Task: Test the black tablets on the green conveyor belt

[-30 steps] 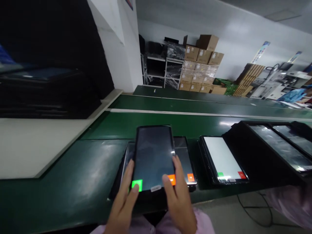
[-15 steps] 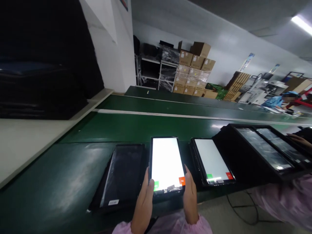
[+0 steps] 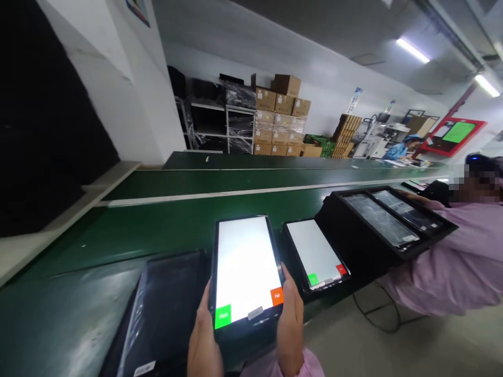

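Note:
A tablet (image 3: 247, 262) with a lit white screen is held between my two hands. Its screen carries a green box at the lower left and an orange-red "Fail" box at the lower right. My left hand (image 3: 205, 335) is closed on the left edge, and my right hand (image 3: 290, 319) grips the right edge near the bottom corner. Left of it lies a dark tablet (image 3: 165, 309) under clear film with a white label. To the right, another tablet (image 3: 314, 251) rests with its white screen on, showing green and red boxes.
A black foam tray (image 3: 346, 235) with two film-covered screens stands on the green workbench (image 3: 173, 225) at the right. A co-worker in a pink sleeve (image 3: 451, 251) sits beside it. Cardboard boxes (image 3: 281, 120) are stacked at the back; another person in blue (image 3: 396, 151) works farther off.
The held tablet has come up closer and looks larger, with both hands still on it. The view has swung to the right, bringing the co-worker in pink further into sight.

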`<state>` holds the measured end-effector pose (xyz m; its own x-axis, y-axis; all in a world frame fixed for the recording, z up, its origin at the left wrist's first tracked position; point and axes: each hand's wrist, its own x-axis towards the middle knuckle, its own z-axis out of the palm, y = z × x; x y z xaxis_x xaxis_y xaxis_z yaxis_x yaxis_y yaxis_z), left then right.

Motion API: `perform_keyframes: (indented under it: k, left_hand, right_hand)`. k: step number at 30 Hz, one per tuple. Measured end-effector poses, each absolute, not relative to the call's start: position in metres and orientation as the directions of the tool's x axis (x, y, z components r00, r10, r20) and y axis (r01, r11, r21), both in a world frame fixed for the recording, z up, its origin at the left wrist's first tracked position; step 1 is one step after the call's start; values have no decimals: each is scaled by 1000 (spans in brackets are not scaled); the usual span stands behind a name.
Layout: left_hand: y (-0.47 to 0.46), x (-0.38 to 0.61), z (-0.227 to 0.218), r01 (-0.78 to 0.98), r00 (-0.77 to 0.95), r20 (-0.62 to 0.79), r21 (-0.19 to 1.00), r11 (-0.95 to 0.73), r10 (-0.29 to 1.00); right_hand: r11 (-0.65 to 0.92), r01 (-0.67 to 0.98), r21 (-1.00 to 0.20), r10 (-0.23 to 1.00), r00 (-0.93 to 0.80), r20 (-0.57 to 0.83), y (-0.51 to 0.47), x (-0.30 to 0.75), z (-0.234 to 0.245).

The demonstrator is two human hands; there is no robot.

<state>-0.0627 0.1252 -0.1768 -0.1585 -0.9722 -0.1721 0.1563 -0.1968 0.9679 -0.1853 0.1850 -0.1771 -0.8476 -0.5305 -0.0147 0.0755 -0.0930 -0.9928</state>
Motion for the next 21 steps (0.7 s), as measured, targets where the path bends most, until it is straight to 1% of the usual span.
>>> perform_keyframes:
  k: [2,6,8,10,13,16,19,21]
  left_hand:
    - [131,-82,-167,155,-181,-122,976,-151,-976]
    - [146,-142,-154,229,-330,-17,968,-98,-944]
    - [156,-176,-151,262,-421,31,961,-89,-907]
    - [166,-206,-153,261,-490,47,961,-96,-870]
    - [174,-236,-163,187,-579,17,976,-112,-815]
    - [171,-243,-172,132,-631,-3,985,-111,-775]
    - [161,-235,-173,119,-642,-13,986,-116,-767]
    - [151,-229,-170,123,-638,-5,986,-108,-770]
  right_hand:
    - [-130,18,-991,-454,-890,43,196,-201,-163]
    - [-194,-77,-978,-311,-941,135,219,-254,-135]
    - [-179,-116,-977,-265,-950,162,230,-287,-123]
    - [-120,-141,-983,-229,-959,166,239,-321,-119]
    - [6,-89,-996,-214,-973,85,245,-366,-132]
    - [94,-46,-994,-197,-980,27,246,-397,-162]
    - [122,-35,-992,-109,-994,21,247,-410,-185]
    - [150,-40,-988,-53,-998,32,247,-414,-193]
